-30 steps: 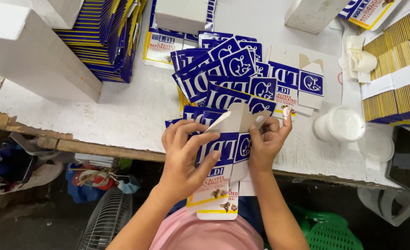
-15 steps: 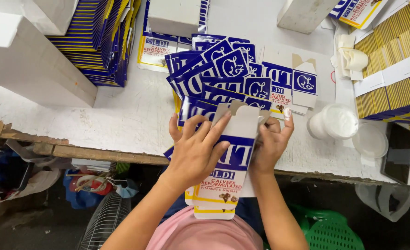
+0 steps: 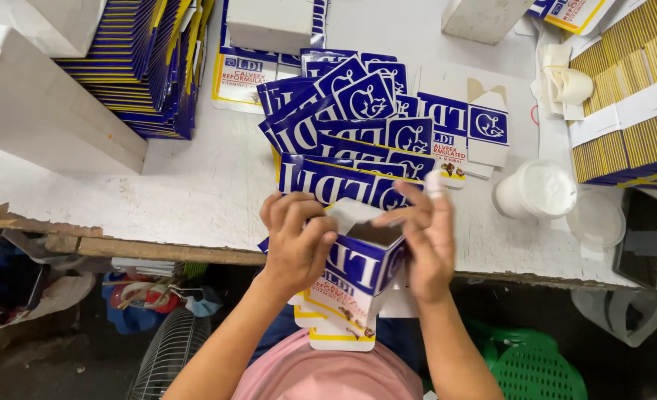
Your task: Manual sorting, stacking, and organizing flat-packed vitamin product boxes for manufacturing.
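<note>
Your left hand (image 3: 296,241) and right hand (image 3: 426,241) both grip 1 blue-and-white carton (image 3: 358,270) at the bench (image 3: 180,192) edge; open mouth faces away from you, long axis toward you. Flat blue cartons (image 3: 350,126) fan out behind it. Its lower end is partly hidden by more flats.

We see the left hand (image 3: 296,244) and right hand (image 3: 426,241) gripping a half-opened blue, white and yellow cardboard carton (image 3: 358,270) from both sides, just over the near edge of the worn white tabletop (image 3: 195,185). A fan of flat blue cartons (image 3: 343,126) lies beyond. A white round lidded tub (image 3: 537,190) stands right of them.
</note>
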